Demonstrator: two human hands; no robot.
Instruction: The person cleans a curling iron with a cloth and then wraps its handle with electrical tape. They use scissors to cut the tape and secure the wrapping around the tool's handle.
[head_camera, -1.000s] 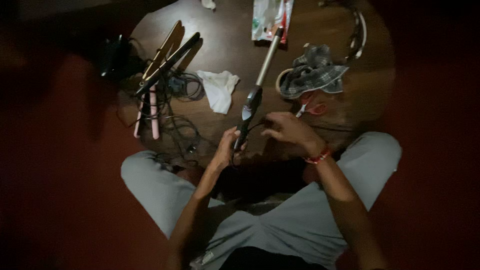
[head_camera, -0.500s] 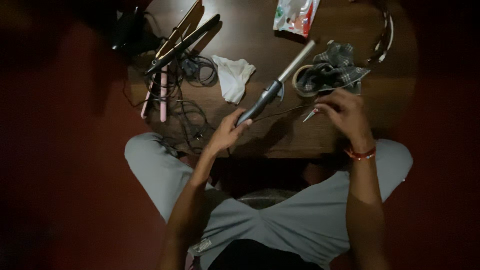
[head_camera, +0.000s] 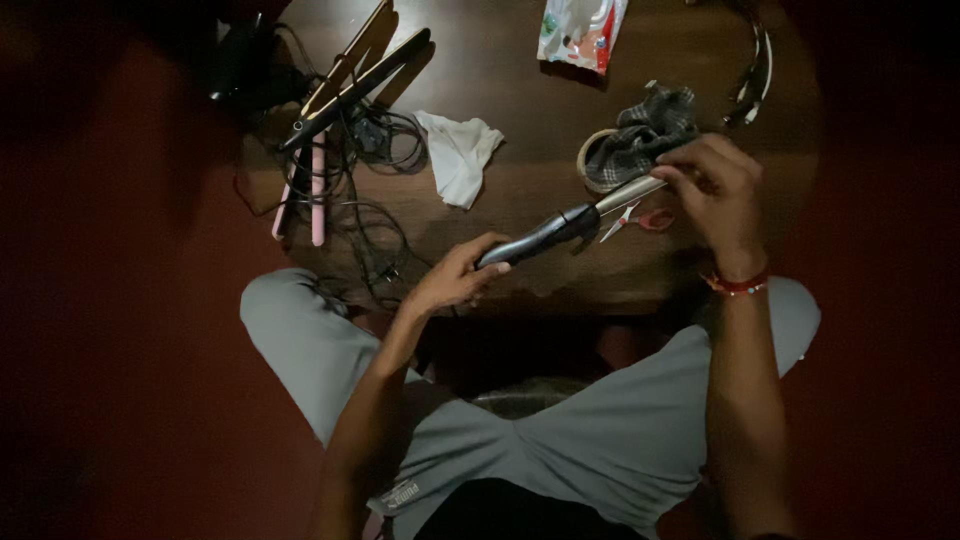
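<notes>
1. Two hands are engaged with one curling iron (head_camera: 560, 225), held just above the round wooden surface (head_camera: 520, 130).
2. Its dark handle is gripped by the left hand (head_camera: 455, 275).
3. Its metal barrel tip is pinched by the right hand (head_camera: 710, 185).
4. Small red-handled scissors (head_camera: 640, 218) lie beneath the barrel, a checked cloth (head_camera: 645, 135) just beyond.
5. A white cloth (head_camera: 458, 155) and tangled cords (head_camera: 365, 190) are seen further left.
</notes>
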